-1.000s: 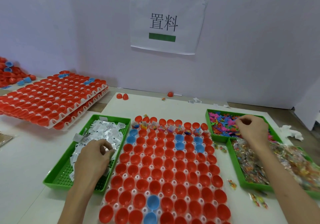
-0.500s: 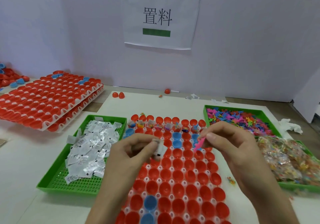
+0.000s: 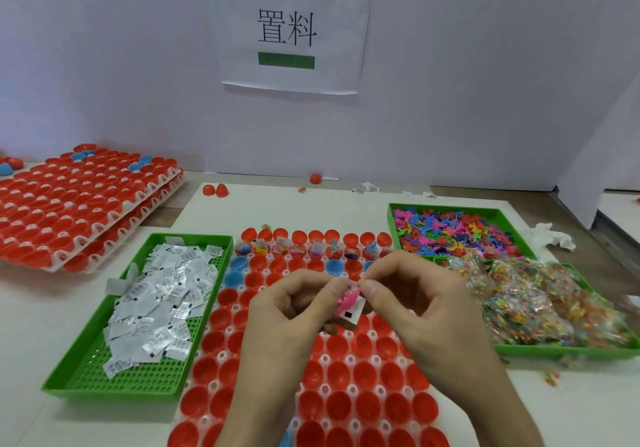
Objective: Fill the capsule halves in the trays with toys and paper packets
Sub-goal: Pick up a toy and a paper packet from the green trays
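Looking at the middle of the frame, what do the two hands hold?

Left hand (image 3: 287, 311) and right hand (image 3: 415, 308) meet fingertip to fingertip above the capsule tray (image 3: 221, 355). Each grip is narrowed to a pinch, and between them are a pink toy (image 3: 346, 298) and a paper packet (image 3: 351, 315), touching each other.

Which grip has which piece?

They are too close together, so I cannot tell.

And the capsule halves (image 3: 341, 406)?

They sit in rows in the tray on the worktop, mostly red, a few blue. Only the second row from the top has things inside.

Where are the supplies?

Packets lie in the green tray (image 3: 104, 387) at left. Coloured toys fill the toy tray (image 3: 498, 216) at upper right. Clear bags fill the bag tray (image 3: 568, 351) below it.
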Demonstrator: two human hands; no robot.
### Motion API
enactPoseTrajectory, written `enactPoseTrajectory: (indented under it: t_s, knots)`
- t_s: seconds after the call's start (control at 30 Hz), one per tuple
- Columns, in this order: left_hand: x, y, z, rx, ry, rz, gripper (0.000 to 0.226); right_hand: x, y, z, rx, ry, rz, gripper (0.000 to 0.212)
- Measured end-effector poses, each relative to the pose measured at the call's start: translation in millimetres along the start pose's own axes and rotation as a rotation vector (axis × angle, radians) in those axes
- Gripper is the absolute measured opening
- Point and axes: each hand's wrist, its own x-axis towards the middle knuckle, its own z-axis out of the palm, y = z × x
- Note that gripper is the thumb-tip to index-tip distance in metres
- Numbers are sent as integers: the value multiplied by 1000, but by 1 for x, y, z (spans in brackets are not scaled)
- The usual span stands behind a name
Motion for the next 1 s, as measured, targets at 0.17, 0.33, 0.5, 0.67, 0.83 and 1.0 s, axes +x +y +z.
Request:
enactPoseTrajectory:
  t_s: [0.17, 0.33, 0.5, 0.67, 0.83, 1.0]
  knots:
    - [-1, -2, -1, -127, -16, -51, 27, 0, 3, 4, 5, 77, -19, 16]
    - [-5, -4, -2, -52, -67, -10, 29, -1, 8, 7, 2, 151, -17, 18]
    - [-5, -2, -6, 43, -50, 25, 20, -3, 7, 10, 2, 169, -53, 20]
    - [-6, 0, -7, 51, -89, 12, 24, -4, 8, 12, 20, 167, -53, 19]
    - [-6, -1, -11, 84, -127, 19, 24, -4, 12, 14, 22, 138, -18, 16]
    - [-6, -4, -12, 142, -86, 63, 23, -4, 14, 14, 63, 28, 38, 8]
